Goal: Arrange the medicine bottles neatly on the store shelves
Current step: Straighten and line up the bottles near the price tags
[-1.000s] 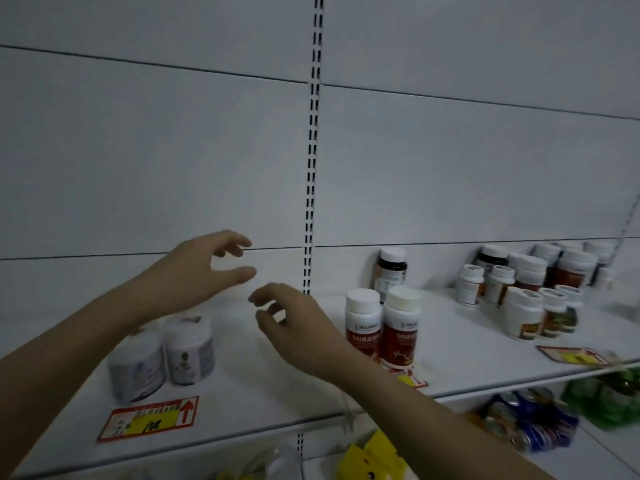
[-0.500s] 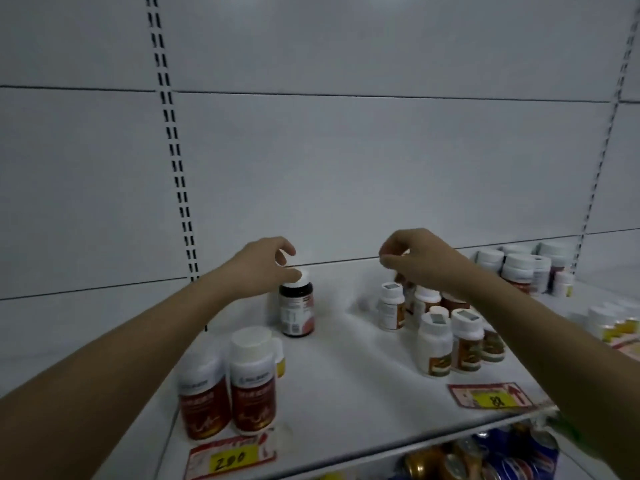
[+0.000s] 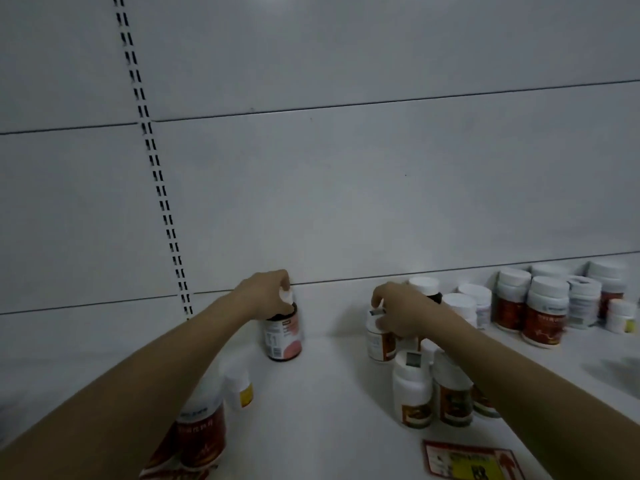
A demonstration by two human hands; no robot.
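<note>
My left hand (image 3: pixel 266 294) grips the white cap of a dark bottle with a pink and white label (image 3: pixel 283 336), standing upright near the back of the white shelf (image 3: pixel 325 403). My right hand (image 3: pixel 401 311) closes over the top of a small white bottle with an orange label (image 3: pixel 379 342) at the back of a small cluster. Two more white-capped bottles (image 3: pixel 412 393) stand in front of it, partly under my right forearm. Under my left forearm stand red-labelled bottles (image 3: pixel 201 434) and a small white bottle with a yellow label (image 3: pixel 239 388).
A larger group of white-capped bottles (image 3: pixel 543 310) fills the shelf's back right. A red and yellow price tag (image 3: pixel 467 462) lies at the front edge. The grey back panel carries a slotted upright rail (image 3: pixel 156 171) on the left.
The view has swung right along the shelf. My left hand has closed on the dark bottle's cap, and my right hand has dropped from above the cluster onto the small white bottle.
</note>
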